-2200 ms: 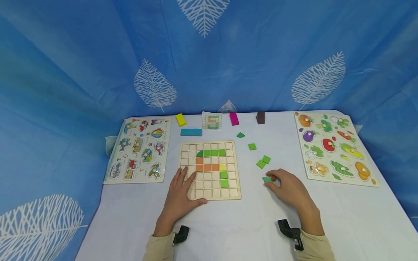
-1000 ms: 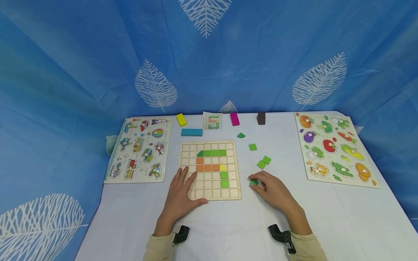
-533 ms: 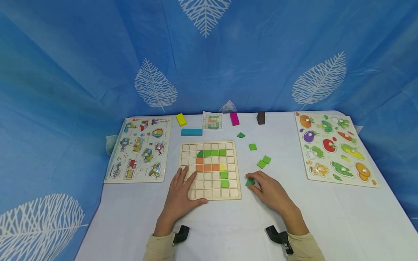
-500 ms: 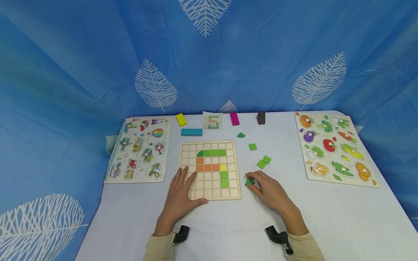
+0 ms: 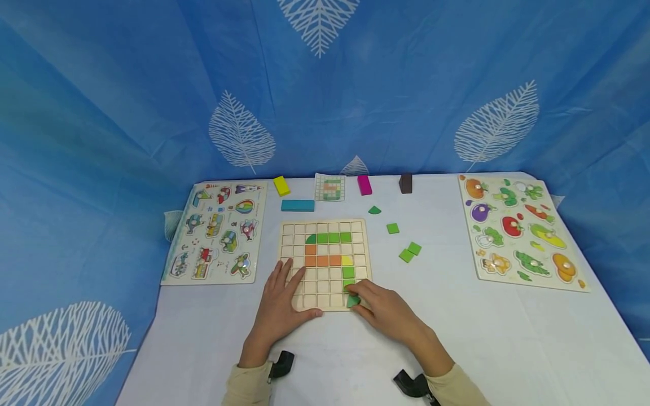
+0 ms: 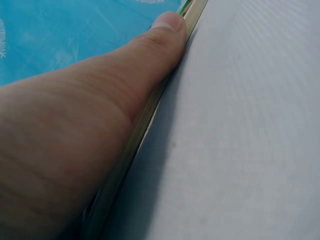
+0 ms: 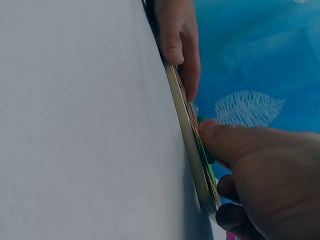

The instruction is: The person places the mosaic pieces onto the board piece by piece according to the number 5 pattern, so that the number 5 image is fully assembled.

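Note:
My left hand (image 5: 278, 307) rests with spread fingers on the lower left corner of the wooden grid board (image 5: 311, 300); in the left wrist view its thumb (image 6: 167, 30) lies along the board's edge. My right hand (image 5: 388, 310) pinches a dark green quarter-round tile (image 5: 352, 301) over the board's bottom row, just below a light green square tile. In the right wrist view the green tile (image 7: 206, 147) stands tilted at the thumb. On the board sit green squares (image 5: 333, 238), orange tiles (image 5: 323, 260), a yellow tile (image 5: 347, 260) and another green quarter-round (image 5: 311, 239).
Right of the board lie loose green squares (image 5: 406, 255) and a green quarter-round (image 5: 374, 210). Behind it are a pattern card (image 5: 330, 187) and blue (image 5: 298, 206), yellow (image 5: 281, 186), magenta (image 5: 364, 185) and brown (image 5: 405, 183) blocks. Picture puzzles flank left (image 5: 213, 270) and right (image 5: 538, 225).
My right hand has carried the green quarter-round tile leftward from the table right of the board to its bottom row. The left hand has stayed in place.

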`<action>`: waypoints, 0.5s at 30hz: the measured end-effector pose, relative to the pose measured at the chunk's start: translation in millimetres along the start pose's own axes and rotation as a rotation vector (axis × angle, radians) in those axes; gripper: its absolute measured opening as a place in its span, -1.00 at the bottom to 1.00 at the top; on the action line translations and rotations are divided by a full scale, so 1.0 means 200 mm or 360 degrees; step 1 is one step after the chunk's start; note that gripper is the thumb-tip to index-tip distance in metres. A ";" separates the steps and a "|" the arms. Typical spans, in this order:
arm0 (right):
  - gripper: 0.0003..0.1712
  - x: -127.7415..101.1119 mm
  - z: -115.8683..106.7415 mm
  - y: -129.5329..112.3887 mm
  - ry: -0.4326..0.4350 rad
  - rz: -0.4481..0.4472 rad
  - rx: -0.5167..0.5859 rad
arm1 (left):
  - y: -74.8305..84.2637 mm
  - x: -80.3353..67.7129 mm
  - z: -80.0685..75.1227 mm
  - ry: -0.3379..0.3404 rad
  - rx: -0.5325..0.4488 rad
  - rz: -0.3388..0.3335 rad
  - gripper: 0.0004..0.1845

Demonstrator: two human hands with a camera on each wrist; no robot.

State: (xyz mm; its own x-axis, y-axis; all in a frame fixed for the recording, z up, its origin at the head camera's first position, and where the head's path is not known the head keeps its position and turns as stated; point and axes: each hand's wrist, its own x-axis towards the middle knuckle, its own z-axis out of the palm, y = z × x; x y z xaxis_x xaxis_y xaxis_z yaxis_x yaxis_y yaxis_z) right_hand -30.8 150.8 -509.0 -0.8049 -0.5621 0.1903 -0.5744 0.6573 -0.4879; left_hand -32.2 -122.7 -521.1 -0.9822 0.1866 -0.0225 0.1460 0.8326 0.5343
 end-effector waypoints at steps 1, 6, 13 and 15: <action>-0.58 0.01 0.01 -0.01 0.0000 -0.0003 -0.0021 | 0.00 0.00 0.00 0.0002 -0.0003 0.0003 0.14; -0.61 0.02 0.02 -0.01 0.0027 -0.0017 -0.0102 | -0.02 0.00 0.00 0.0023 -0.0008 0.0033 0.15; -0.66 0.03 0.03 -0.01 0.0064 -0.0031 -0.0091 | -0.03 0.00 0.01 0.0037 -0.0001 0.0057 0.16; -0.67 0.03 0.03 -0.02 0.0071 -0.0034 -0.0086 | -0.03 0.00 0.01 0.0039 -0.0005 0.0062 0.16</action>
State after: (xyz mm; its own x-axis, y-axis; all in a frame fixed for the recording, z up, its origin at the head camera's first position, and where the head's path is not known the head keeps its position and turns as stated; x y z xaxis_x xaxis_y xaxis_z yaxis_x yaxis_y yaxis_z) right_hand -32.3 142.7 -510.5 -0.7976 -0.5540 0.2386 -0.5976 0.6723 -0.4369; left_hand -32.8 -125.8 -526.3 -0.9784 0.2056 0.0192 0.1836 0.8235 0.5368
